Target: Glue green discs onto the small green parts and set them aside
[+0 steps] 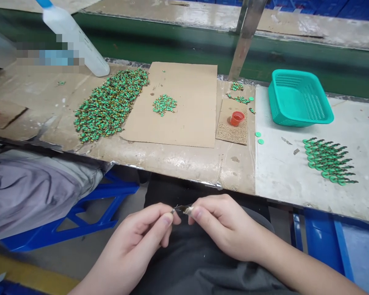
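Below the bench edge, over my lap, my left hand (141, 237) and my right hand (224, 227) meet fingertip to fingertip. Both pinch a small thin piece with wire ends (182, 209) between thumb and forefinger. It is too small to name. On the bench a large heap of green and gold parts (109, 106) lies at the left. A small cluster of the same parts (164, 104) sits on a cardboard sheet (190, 123). Finished green parts lie in neat rows (329, 160) at the right.
A teal plastic basket (298, 98) stands at the back right. A small red cup (236, 118) sits on a brown pad. A white squeeze bottle (76, 39) leans at the back left. Another person's grey-clad leg (33, 188) and a blue stool frame (95, 209) are at the left.
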A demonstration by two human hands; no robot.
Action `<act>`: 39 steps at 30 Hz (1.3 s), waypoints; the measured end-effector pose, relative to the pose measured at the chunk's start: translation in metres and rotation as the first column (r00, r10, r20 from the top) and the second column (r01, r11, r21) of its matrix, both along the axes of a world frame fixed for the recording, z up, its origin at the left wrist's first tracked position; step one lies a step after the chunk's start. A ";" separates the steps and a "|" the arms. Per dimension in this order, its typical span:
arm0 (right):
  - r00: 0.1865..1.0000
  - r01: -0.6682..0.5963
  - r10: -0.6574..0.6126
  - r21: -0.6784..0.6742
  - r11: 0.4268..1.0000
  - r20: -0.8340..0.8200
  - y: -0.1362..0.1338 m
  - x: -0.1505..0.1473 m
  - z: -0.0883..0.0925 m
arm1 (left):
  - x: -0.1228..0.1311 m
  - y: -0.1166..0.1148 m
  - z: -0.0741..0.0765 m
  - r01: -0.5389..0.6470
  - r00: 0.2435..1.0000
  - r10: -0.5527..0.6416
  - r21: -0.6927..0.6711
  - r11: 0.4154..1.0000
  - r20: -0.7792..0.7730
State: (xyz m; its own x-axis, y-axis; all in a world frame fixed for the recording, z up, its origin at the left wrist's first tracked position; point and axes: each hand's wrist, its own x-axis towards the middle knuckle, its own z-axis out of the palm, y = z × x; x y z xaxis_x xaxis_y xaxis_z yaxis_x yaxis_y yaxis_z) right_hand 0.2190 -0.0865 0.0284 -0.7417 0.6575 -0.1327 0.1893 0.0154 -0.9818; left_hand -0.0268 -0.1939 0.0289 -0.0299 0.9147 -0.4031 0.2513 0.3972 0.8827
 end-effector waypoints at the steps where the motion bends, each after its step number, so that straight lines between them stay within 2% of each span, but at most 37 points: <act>1: 1.000 -0.003 0.003 0.045 0.999 0.008 -0.001 0.000 0.000 | 0.000 0.000 0.000 -0.001 1.000 0.001 -0.001 1.000 0.004; 6: 0.992 0.120 -0.128 0.256 0.959 0.015 -0.003 0.000 -0.002 | 0.001 0.001 0.001 -0.014 1.000 0.014 -0.012 1.000 0.005; 11: 0.998 -0.002 -0.017 0.351 0.937 0.052 -0.007 -0.001 -0.001 | 0.004 0.002 0.007 -0.021 1.000 0.021 0.015 1.000 -0.012; 15: 0.984 0.056 -0.133 0.496 0.867 0.122 -0.008 0.000 -0.003 | 0.007 0.006 0.011 -0.029 0.999 0.030 0.048 0.998 -0.033; 20: 0.992 0.023 -0.082 0.523 0.852 0.091 -0.007 0.002 -0.003 | 0.009 0.007 0.014 -0.022 0.999 0.024 0.048 0.999 -0.035; 24: 0.990 0.081 -0.133 0.558 0.826 0.053 -0.007 0.002 -0.001 | 0.011 0.007 0.015 -0.021 0.999 0.024 0.058 0.998 -0.046; 28: 0.997 0.044 -0.068 0.566 0.823 0.021 -0.008 0.001 -0.002 | 0.013 0.008 0.012 -0.026 0.998 0.030 0.058 0.998 -0.054; 32: 0.979 0.102 -0.187 0.607 0.788 0.077 -0.008 0.002 -0.005 | 0.013 0.007 0.012 -0.033 0.997 0.039 0.074 0.997 -0.071; 39: 0.996 0.076 -0.089 0.555 0.828 -0.004 -0.008 0.002 0.002 | 0.014 0.010 0.015 -0.062 0.997 0.064 0.062 0.996 -0.032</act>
State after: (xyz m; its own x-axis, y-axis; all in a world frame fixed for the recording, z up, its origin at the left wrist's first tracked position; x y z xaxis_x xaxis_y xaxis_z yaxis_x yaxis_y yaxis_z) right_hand 0.2214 -0.0944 0.0301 -0.6824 0.6840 0.2578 0.2348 0.5391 -0.8088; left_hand -0.0132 -0.1843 0.0442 -0.1008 0.9335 -0.3440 0.2579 0.3585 0.8972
